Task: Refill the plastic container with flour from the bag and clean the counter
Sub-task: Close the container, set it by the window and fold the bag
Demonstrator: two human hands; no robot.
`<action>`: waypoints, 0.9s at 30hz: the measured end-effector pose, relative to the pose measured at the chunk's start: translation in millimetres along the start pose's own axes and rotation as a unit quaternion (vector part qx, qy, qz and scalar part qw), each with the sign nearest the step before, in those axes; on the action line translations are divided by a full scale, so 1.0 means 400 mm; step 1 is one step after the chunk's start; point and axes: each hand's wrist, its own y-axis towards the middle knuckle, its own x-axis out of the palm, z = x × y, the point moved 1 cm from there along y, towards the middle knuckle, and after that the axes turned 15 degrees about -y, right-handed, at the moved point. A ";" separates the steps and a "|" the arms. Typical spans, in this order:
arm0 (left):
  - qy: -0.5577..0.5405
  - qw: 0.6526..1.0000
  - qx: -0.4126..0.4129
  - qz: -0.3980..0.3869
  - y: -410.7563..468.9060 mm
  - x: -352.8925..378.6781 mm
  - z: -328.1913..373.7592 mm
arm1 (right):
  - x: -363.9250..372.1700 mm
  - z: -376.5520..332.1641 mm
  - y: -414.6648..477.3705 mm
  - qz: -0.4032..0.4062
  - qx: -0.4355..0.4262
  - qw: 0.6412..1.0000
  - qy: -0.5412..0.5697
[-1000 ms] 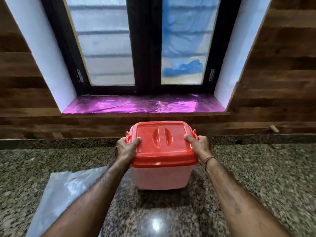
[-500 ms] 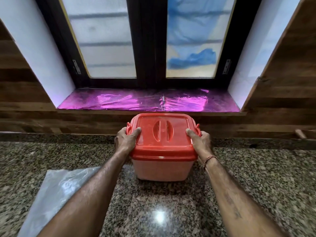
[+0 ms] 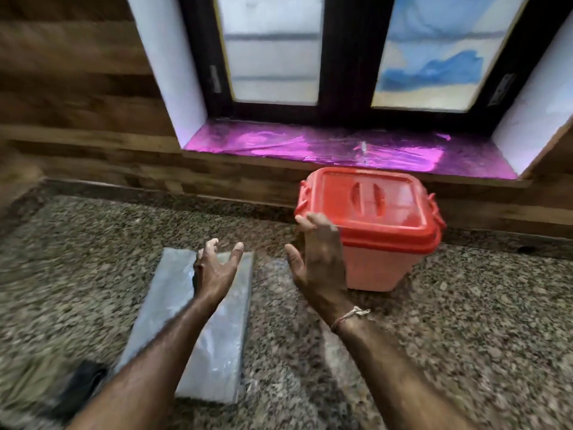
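Flour container, a pale pink plastic box (image 3: 379, 265) with a red clip-on lid (image 3: 372, 209), sits shut on the speckled stone bench (image 3: 465, 336), below the window. The right hand (image 3: 319, 259) is beside it, fingers apart, holding nothing. The left hand (image 3: 217, 271), open too, hovers over the flat clear plastic bag (image 3: 210, 361), probably to pick it up.
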 end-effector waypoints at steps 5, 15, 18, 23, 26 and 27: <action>0.084 0.991 -0.106 0.013 0.037 -0.224 -0.247 | 0.206 -0.145 -0.130 -0.324 0.174 0.929 0.038; 0.002 0.973 -0.212 -0.094 0.196 -0.352 -0.530 | 0.446 -0.246 -0.269 -0.375 0.521 0.751 0.156; 0.005 0.963 -0.250 -0.102 0.199 -0.367 -0.512 | 0.448 -0.239 -0.265 -0.377 0.537 0.742 0.134; -0.058 0.956 -0.273 -0.091 0.217 -0.385 -0.559 | 0.413 -0.265 -0.270 -0.358 0.591 0.689 0.219; -0.103 0.959 -0.254 -0.071 0.221 -0.398 -0.547 | 0.397 -0.262 -0.271 -0.325 0.609 0.681 0.244; -0.132 0.955 -0.255 -0.068 0.227 -0.396 -0.534 | 0.393 -0.258 -0.268 -0.310 0.614 0.679 0.256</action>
